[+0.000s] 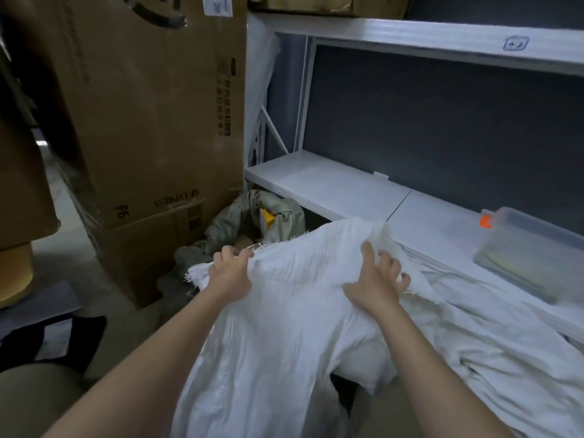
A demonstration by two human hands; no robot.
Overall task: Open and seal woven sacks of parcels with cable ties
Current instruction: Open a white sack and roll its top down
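Stockroom corner with white metal shelving [328, 181] against a dark grey wall and tall brown cardboard boxes [151, 115] stacked at the left.
Both bare hands hold the frayed top edge of a white woven plastic sack [284, 327] that hangs in front of the person, beside the low shelf: the left hand [229, 271] has its fingers curled over the edge and grips it, while the right hand [377, 281] lies on the cloth with fingers spread and bent, bunching the fabric near the sack's upper right corner. More white woven sacks [493, 327] lie heaped at the right, just under a clear plastic lidded box [534, 245] on the shelf. Behind the sack, a crumpled grey-green bag [249, 216] sits on the floor by the boxes.
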